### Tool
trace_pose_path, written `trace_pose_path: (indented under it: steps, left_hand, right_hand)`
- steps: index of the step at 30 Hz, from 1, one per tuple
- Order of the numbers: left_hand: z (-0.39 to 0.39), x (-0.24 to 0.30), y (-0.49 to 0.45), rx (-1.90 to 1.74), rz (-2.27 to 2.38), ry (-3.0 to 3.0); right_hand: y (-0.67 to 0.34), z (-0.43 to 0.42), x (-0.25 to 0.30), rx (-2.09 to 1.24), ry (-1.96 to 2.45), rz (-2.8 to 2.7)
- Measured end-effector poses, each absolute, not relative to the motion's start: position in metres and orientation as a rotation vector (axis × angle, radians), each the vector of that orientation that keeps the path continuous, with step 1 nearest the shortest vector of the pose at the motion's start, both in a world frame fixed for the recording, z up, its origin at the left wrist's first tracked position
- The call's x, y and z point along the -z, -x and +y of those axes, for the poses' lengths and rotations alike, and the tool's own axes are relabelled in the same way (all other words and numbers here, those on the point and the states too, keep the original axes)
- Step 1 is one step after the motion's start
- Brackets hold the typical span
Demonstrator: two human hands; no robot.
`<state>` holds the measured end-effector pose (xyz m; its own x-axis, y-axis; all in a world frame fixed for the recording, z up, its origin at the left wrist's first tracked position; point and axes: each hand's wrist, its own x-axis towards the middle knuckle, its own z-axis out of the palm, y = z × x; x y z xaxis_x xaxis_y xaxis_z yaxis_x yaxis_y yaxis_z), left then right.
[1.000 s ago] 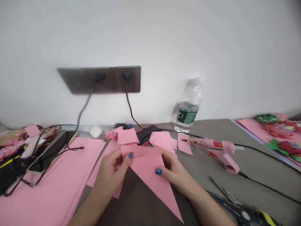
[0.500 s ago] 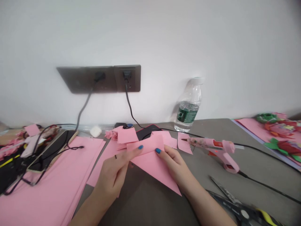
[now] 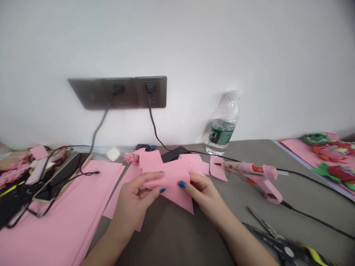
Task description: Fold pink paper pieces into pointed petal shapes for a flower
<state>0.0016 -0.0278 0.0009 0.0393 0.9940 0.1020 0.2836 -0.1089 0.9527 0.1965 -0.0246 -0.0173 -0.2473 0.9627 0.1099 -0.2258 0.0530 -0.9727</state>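
Note:
Between my two hands is a sheet of pink paper (image 3: 176, 190), partly folded over along its upper part, with one corner pointing down toward the table. My left hand (image 3: 133, 199) pinches the folded left end between thumb and forefinger. On the other end, my right hand (image 3: 203, 192) grips the paper with its thumb on the front and the fingers behind, partly hidden. Small pink paper squares (image 3: 151, 159) lie just behind the held sheet. To the right rests a pink glue gun (image 3: 257, 175), its nozzle over another pink square (image 3: 217, 170).
Open scissors (image 3: 280, 240) lie at the lower right. A water bottle (image 3: 222, 127) stands against the wall. Large pink sheets (image 3: 55, 214) and a phone (image 3: 62, 177) with cables are at left. Paper flowers (image 3: 335, 155) lie at far right. Cords run from the wall socket (image 3: 151, 92).
My left hand has gone from a forefinger lying on the fold to a thumb-and-finger pinch. The paper's lower corner has shifted up and left; my right hand still holds its side.

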Motion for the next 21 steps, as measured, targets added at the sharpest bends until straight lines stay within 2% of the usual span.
trace_pose_path:
  steps: [13, 21]
  left_hand:
    - [-0.022, -0.001, 0.006, -1.125, 1.269, -1.559]
    - [-0.019, 0.005, 0.009, -1.263, 1.245, -1.752]
  right_hand:
    - [-0.197, -0.021, 0.023, -1.229, 0.849, -1.344]
    - [-0.198, -0.019, 0.036, -0.998, 0.849, -1.249]
